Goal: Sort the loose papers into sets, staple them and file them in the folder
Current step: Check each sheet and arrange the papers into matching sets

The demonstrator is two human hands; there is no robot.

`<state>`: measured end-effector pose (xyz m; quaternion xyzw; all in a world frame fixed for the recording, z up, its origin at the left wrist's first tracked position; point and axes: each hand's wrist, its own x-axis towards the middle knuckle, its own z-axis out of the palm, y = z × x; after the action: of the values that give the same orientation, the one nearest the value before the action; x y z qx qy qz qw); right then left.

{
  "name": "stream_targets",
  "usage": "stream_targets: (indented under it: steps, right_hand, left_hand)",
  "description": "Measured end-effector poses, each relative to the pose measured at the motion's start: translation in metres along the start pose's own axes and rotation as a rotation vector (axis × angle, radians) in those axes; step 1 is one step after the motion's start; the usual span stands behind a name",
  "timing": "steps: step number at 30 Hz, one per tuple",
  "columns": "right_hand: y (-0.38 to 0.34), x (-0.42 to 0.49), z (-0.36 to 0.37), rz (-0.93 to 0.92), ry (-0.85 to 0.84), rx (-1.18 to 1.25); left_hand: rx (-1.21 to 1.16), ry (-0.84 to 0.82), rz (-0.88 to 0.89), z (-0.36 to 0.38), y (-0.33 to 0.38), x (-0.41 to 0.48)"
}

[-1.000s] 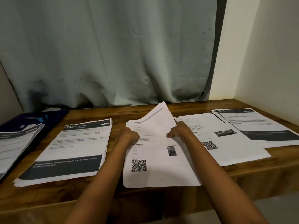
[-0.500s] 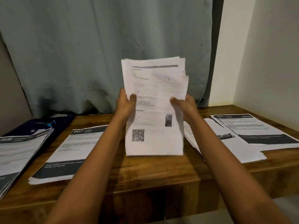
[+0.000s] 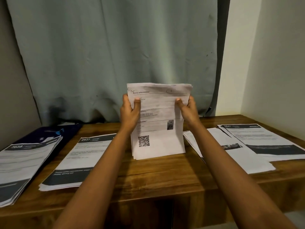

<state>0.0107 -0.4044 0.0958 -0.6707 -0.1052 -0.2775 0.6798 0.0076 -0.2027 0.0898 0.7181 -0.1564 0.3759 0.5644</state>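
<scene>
A set of white papers [image 3: 158, 129] with a QR code on the front sheet stands upright, its bottom edge on the wooden table [image 3: 158, 177]. My left hand [image 3: 130, 111] grips its left edge and my right hand [image 3: 188, 109] grips its right edge, thumbs on the front. To the left lies a stack headed 2437 [image 3: 77, 161], and farther left another stack [image 3: 21, 166] rests partly on a dark blue folder [image 3: 49, 129]. On the right lie a white stack [image 3: 227, 152] and a stack with a dark band [image 3: 262, 141].
A grey-green curtain [image 3: 115, 55] hangs behind the table. A cream wall [image 3: 272, 63] closes off the right side. The table's front edge runs just below the stacks.
I lifted the middle set off the table and stood it upright. Since half a second ago it has come down, and its bottom edge now meets the tabletop with the sheets more even.
</scene>
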Motion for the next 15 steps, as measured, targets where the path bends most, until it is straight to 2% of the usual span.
stream_targets:
  steps: [10,15]
  right_hand:
    - [-0.022,0.015,0.005,-0.102,0.063,-0.04]
    - [-0.008,0.008,0.004,-0.078,0.057,-0.063]
  left_hand:
    - [0.013,0.133,0.101,-0.004,0.027,0.031]
    - [-0.078,0.037,0.031,-0.006,0.013,0.016]
